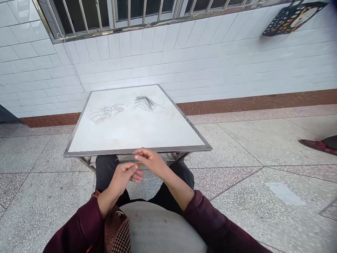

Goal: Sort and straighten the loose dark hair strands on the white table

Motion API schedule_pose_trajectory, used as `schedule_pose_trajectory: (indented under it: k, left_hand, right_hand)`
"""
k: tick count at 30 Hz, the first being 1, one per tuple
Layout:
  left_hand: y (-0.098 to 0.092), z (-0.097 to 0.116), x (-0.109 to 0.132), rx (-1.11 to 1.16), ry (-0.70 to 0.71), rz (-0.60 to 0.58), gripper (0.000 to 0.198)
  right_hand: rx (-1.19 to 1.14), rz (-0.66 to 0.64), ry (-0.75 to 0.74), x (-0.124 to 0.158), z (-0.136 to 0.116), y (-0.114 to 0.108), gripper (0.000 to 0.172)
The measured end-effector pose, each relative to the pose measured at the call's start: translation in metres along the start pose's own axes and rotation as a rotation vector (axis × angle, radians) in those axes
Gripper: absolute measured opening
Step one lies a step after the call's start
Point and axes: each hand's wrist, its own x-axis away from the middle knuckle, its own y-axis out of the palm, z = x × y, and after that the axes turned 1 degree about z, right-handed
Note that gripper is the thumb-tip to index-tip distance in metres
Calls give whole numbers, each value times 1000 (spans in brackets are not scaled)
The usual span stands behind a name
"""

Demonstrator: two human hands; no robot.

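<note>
Both my hands are over my lap, just in front of the near edge of a low white-topped table [123, 135] with a metal rim. My left hand [121, 177] pinches a thin, pale, wire-like strand [150, 179] between thumb and forefinger. Close above it, my right hand [152, 162] closes thumb and forefinger on the same strand, which loops around the fingers with loose ends sticking out both sides. A small brownish piece [140, 164] shows between the hands; its kind is unclear. On the tabletop lie a tangle of thin strands [105, 112] and a denser dark bunch [146, 102].
Behind the table stands a white tiled wall [158, 66] under a barred window [129, 14]. A patterned bag [293, 19] hangs upper right. Another person's dark red shoe [317, 144] is at the right edge. A pale sheet [285, 193] lies on the speckled floor.
</note>
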Motion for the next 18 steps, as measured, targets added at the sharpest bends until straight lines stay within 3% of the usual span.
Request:
schedule_pose_trajectory:
  k: [5,9,18]
  left_hand:
    - [2,-2,0,68,-68,-56,46]
    - [1,-4,0,50,-79,-64,47]
    - [-2,-11,-5,-147,-37,-89,47]
  right_hand:
    - [-106,-74,4,-1,-1,-1,25]
    - [-232,-146,93,0,1,-2,32]
    - [-215,-60,106,-3,9,-14,30]
